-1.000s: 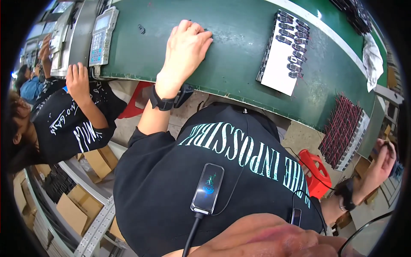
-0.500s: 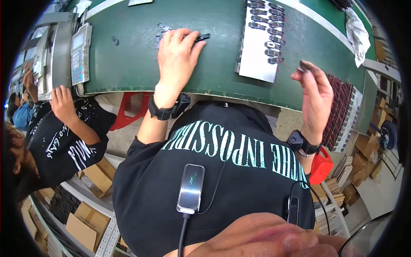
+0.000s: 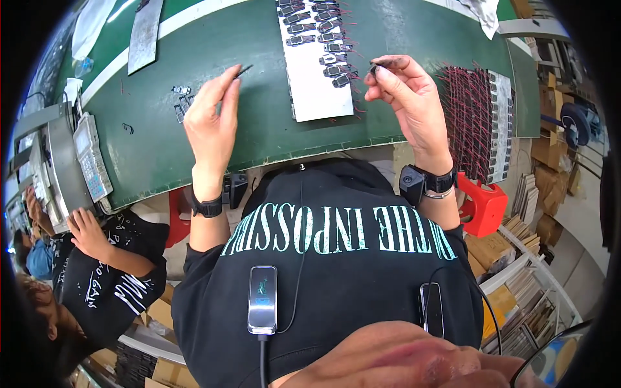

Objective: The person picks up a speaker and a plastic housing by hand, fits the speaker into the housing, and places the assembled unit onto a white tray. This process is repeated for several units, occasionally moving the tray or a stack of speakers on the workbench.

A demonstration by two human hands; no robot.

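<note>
My left hand (image 3: 212,119) is raised over the green bench, its thumb and index finger pinching a thin, dark, stick-like piece (image 3: 244,70) that points away to the right. To the right of the white board, my right hand (image 3: 414,97) pinches a small black part (image 3: 375,67) between thumb and fingertips; its details are too small to tell. Between the two hands lies the white board (image 3: 317,103), bearing two rows of small black modules (image 3: 334,70) with thin red wires. Several small clear-and-dark pieces (image 3: 182,90) sit on the bench beside my left hand.
A panel of many red-wired parts (image 3: 477,123) lies at the right edge of the bench. On the left stand a grey keypad device (image 3: 92,158) and a metal machine, with another person's hand (image 3: 88,234) near it. A red stool (image 3: 482,205) is beside my right arm.
The view has swung right, so the bench things appear further left. My left hand has lifted off the small pieces, holding the thin dark piece. My right hand has come closer to the white board.
</note>
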